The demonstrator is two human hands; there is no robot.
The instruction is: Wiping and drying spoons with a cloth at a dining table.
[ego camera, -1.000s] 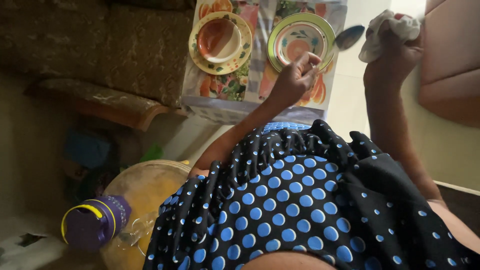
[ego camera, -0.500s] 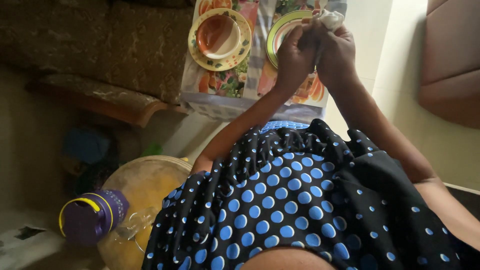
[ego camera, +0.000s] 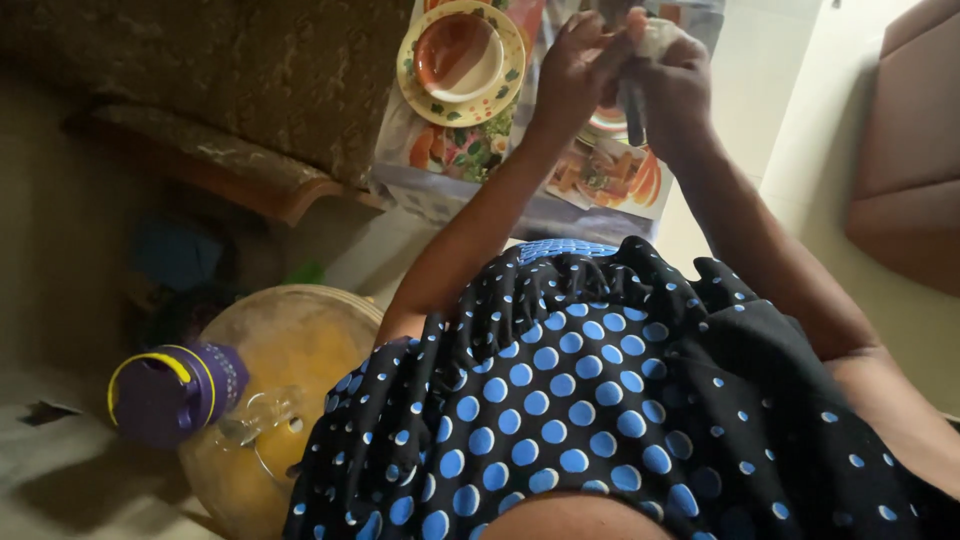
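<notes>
Above one plate (ego camera: pixel 462 62), two hands (ego camera: pixel 625 70) grip one cloth (ego camera: pixel 660 38).

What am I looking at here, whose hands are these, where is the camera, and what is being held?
There is no machine: a person wears one camera on the head, looking down past a dotted dress. The left hand and right hand meet above a small table with a patterned cloth. Together they grip a white cloth around a dark utensil handle; what the utensil is stays hidden. A floral plate holding an orange bowl sits beside them. Lower left, a purple-capped bottle lies by a round yellow container.
</notes>
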